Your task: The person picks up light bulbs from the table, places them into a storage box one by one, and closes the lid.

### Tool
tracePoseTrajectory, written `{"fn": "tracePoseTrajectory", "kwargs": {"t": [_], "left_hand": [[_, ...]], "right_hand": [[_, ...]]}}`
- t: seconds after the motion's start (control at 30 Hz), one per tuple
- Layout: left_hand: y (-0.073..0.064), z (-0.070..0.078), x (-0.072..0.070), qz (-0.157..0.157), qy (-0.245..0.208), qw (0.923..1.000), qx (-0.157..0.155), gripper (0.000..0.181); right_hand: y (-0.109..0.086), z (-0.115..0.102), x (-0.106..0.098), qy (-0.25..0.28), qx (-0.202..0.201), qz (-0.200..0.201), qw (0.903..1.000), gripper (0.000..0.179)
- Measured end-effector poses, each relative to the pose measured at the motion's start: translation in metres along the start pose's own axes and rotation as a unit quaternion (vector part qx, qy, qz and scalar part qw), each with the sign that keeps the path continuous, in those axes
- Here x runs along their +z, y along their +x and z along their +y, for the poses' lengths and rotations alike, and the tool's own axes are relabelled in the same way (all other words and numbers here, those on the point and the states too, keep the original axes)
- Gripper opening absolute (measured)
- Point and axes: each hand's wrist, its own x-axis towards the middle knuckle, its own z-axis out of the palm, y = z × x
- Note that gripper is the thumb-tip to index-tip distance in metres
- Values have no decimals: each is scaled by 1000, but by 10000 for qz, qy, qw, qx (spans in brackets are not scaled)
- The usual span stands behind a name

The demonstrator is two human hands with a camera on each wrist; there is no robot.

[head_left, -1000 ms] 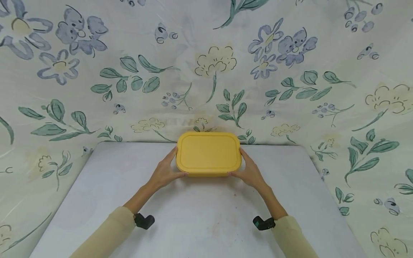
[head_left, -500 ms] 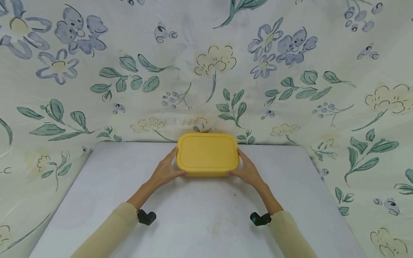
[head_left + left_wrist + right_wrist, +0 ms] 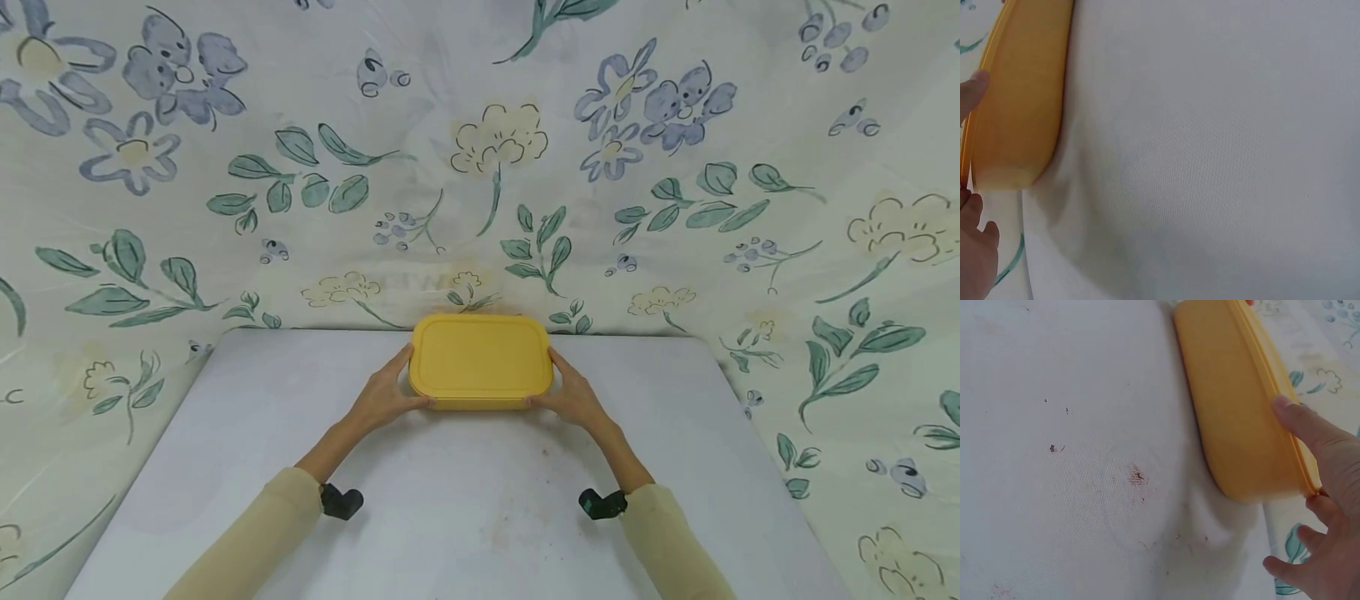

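A yellow plastic food container [image 3: 481, 358] with its lid on stands at the back edge of the white table. The left hand [image 3: 384, 395] grips its left end, thumb on the near lid edge and fingers at the side. Opposite it, the right hand [image 3: 573, 395] grips the right end in the same way. In the left wrist view, the left fingers [image 3: 977, 250] touch the lid rim near a corner. The right wrist view shows the right thumb [image 3: 1297, 419] pressing the rim, with one fingertip at the lid corner and other fingers spread. The container's far side is hidden.
The white table [image 3: 480, 517] carries small reddish-brown specks near its middle. Behind it hangs a flower-patterned cloth [image 3: 480, 167], close to the container's back. Dark wrist devices [image 3: 602, 504] sit at both sleeve cuffs.
The container looks slightly smaller and its far edge sits lower, as if it has come down towards the table. The right hand has shifted slightly left; both hands keep their grip.
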Motion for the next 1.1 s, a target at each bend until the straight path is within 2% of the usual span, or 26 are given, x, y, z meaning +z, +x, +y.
{"fn": "tracePoseTrajectory", "kwargs": {"t": [0.43,0.73,1.1], "left_hand": [[0,-2,-2,-136,-243,9996,90,111],[1,-2,-1,-290,-247,9992,-150,109],[3,-4,-2,-588,-234,9979,-109,110]], "right_hand": [[1,-4,-2,-270,80,-106,9995,106],[3,-5,-6,-395,207,-270,9986,103],[5,-1,-7,-642,-14,-478,9968,103]]}}
